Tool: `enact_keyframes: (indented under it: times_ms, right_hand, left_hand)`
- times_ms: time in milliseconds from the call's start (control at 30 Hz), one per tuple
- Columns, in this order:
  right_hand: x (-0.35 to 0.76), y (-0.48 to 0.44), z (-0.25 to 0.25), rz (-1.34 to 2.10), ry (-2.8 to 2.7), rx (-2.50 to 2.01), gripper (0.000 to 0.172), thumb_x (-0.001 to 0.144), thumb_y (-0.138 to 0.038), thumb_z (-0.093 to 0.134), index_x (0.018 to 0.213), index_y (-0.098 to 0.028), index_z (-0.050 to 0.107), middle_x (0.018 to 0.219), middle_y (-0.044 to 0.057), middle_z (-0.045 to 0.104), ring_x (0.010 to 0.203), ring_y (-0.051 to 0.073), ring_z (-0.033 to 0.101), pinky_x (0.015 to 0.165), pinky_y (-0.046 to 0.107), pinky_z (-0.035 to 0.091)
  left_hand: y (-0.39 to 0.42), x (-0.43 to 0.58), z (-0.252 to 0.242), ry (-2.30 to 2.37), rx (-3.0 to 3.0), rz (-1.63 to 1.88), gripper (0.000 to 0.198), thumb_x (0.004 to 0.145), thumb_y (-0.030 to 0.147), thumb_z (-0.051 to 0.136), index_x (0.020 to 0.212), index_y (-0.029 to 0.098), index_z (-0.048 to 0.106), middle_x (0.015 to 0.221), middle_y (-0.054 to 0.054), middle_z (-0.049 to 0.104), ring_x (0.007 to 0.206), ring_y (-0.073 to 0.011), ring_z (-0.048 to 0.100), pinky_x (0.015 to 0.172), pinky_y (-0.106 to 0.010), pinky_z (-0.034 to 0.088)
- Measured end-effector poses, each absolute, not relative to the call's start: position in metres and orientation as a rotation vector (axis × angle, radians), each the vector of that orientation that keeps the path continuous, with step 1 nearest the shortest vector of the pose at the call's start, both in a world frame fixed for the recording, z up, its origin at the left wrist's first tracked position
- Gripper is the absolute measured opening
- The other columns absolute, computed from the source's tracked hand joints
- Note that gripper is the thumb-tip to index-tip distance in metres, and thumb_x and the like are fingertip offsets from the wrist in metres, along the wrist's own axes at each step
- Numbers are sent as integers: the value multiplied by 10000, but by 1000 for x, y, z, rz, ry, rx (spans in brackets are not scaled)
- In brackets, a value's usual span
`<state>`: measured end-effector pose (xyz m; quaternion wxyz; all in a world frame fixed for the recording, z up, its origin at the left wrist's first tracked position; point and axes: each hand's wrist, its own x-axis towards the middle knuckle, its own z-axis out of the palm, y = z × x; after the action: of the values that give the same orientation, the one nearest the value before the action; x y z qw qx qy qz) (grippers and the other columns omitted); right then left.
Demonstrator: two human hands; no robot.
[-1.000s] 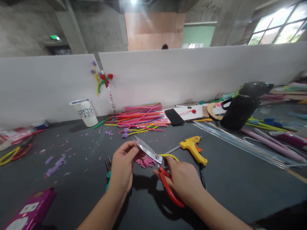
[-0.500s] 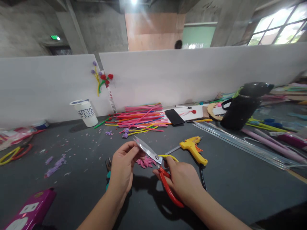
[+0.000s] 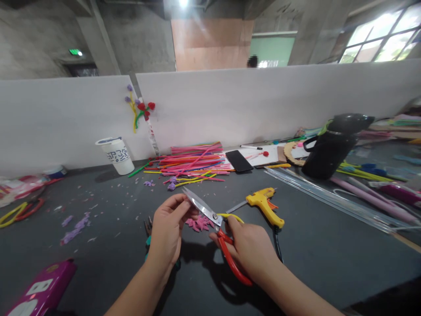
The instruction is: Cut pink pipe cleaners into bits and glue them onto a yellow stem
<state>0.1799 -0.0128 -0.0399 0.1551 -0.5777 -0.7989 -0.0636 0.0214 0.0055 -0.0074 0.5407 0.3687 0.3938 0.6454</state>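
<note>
My right hand (image 3: 251, 241) is closed around the handles of a pair of scissors (image 3: 226, 256) with one red and one yellow handle. The blades point up and left, beside the fingertips of my left hand (image 3: 169, 224). Those left fingers are pinched together; whatever small thing they hold is hidden behind them and the blades. On the table under the blades lies a small heap of pink cut pieces (image 3: 199, 224). Pliers with teal handles (image 3: 148, 226) lie partly covered by my left hand. A yellow glue gun (image 3: 265, 204) rests just beyond my right hand.
Pink and coloured pipe cleaners (image 3: 194, 162) are piled at the back beside a black phone (image 3: 239, 161). A white cup (image 3: 118, 156) stands back left, a black jug (image 3: 332, 147) back right. Purple scraps (image 3: 77, 228) lie left, near a magenta power strip (image 3: 44, 287). White panels (image 3: 256, 105) border the table.
Both hands and the scissors stay almost exactly in place. Far behind the panel, a person's head has shifted slightly to the right.
</note>
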Motion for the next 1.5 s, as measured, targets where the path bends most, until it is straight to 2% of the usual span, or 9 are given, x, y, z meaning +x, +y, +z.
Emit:
enact_keyframes:
  times_ms: [233, 333, 567, 700, 800, 933, 1100, 1333, 1500]
  right_hand:
    - [183, -13, -39, -186, -2266, -1635, 451, 831, -557, 309, 714, -190, 544, 517, 37, 607, 459, 206, 584, 435, 272, 198]
    - [186, -12, -34, -74, -2224, -1650, 442, 807, -573, 347, 676, -197, 538, 514, 36, 604, 465, 195, 568, 440, 266, 207]
    - [195, 0, -25, 548, -1835, -1628, 298, 741, -490, 489, 642, -211, 458, 531, -24, 515, 475, 132, 474, 469, 230, 317]
    - [192, -1, -22, 1096, -1551, -1368, 212, 726, -389, 507, 644, -202, 451, 442, -85, 386, 356, 78, 370, 410, 211, 338]
    - [185, -4, -19, 1282, -1397, -1219, 177, 732, -355, 499, 686, -185, 478, 351, -108, 351, 322, 77, 371, 419, 216, 385]
    - [181, -4, -17, 1367, -1334, -1145, 153, 726, -318, 506, 673, -177, 478, 315, -123, 349, 294, 61, 371, 454, 218, 434]
    - [180, -3, -17, 1390, -1367, -1225, 95, 672, -256, 514, 629, -181, 473, 301, -114, 368, 288, 65, 377, 306, 153, 299]
    - [181, -2, -18, 1354, -1411, -1268, 107, 665, -270, 551, 667, -181, 493, 345, -106, 413, 286, 59, 383, 291, 146, 284]
    - [184, -1, -24, 1341, -1459, -1243, 71, 687, -234, 523, 650, -183, 491, 370, -100, 423, 296, 54, 397, 295, 140, 292]
  left_hand:
    - [8, 19, -6, 985, 1015, 1565, 81, 656, 196, 652, 711, 141, 632, 613, 13, 625, 546, -101, 557, 528, -205, 445]
    - [8, 18, -6, 1025, 1036, 1572, 97, 652, 213, 658, 708, 139, 631, 609, 11, 625, 538, -101, 561, 534, -211, 455]
    - [6, 22, -9, 1051, 1053, 1429, 110, 658, 243, 651, 701, 150, 613, 593, 12, 613, 514, -98, 557, 511, -212, 455]
    - [3, 29, -10, 1097, 1173, 1220, 105, 655, 249, 645, 674, 151, 613, 541, 12, 598, 476, -106, 534, 483, -215, 436]
    - [-1, 34, -12, 1099, 1262, 1080, 100, 644, 240, 643, 635, 150, 601, 502, 23, 556, 440, -99, 496, 448, -209, 403]
    - [-2, 37, -16, 1060, 1341, 954, 91, 655, 216, 617, 605, 153, 573, 480, 36, 521, 401, -79, 449, 434, -203, 368]
    - [-1, 35, -18, 1043, 1340, 893, 81, 662, 214, 592, 620, 158, 552, 482, 37, 506, 412, -83, 451, 428, -202, 369]
    - [-4, 37, -16, 1119, 1466, 856, 74, 662, 200, 548, 604, 168, 515, 482, 59, 464, 402, -76, 434, 419, -194, 360]
    - [-7, 37, -16, 1209, 1631, 835, 80, 675, 186, 525, 597, 170, 528, 545, 36, 489, 440, -85, 452, 441, -199, 377]
